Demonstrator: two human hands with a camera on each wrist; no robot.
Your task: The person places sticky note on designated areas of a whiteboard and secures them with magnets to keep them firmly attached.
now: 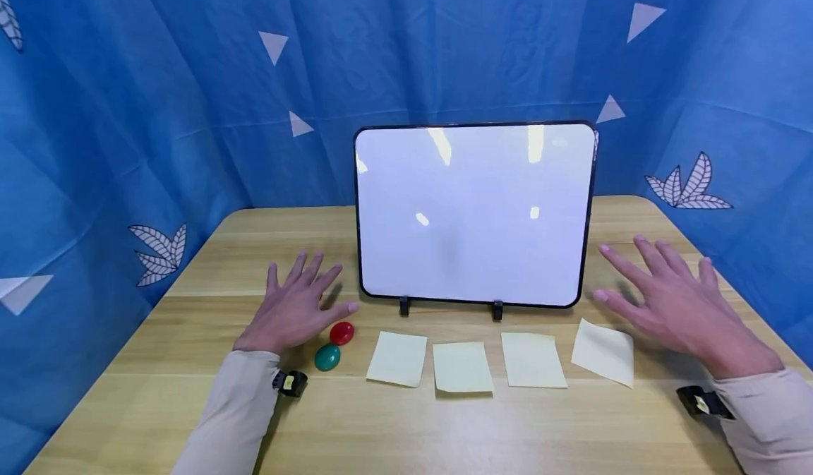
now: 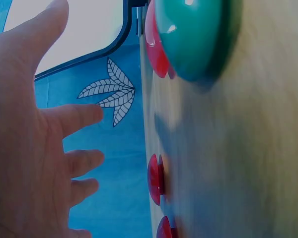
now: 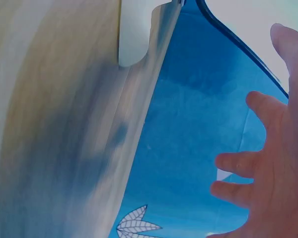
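My left hand (image 1: 292,313) hovers above the table with fingers spread, holding nothing. Close by its thumb lie a glossy red round magnet (image 1: 341,332) and a green one (image 1: 327,357). The left wrist view shows the green magnet (image 2: 191,37) large, and further red magnets (image 2: 154,179) lie beneath the hand, mostly hidden from the head view. Over on the right side, my right hand (image 1: 682,309) is also spread above the table and grips nothing. Nearest to it is a tilted pale yellow sticky note (image 1: 605,353), whose edge curls up in the right wrist view.
A black-framed whiteboard (image 1: 473,214) stands upright on small black feet (image 1: 497,310) at the back. Before it, more sticky notes (image 1: 462,368) lie in a row on the wooden table (image 1: 394,433). A blue curtain (image 1: 209,94) surrounds the table's back and sides.
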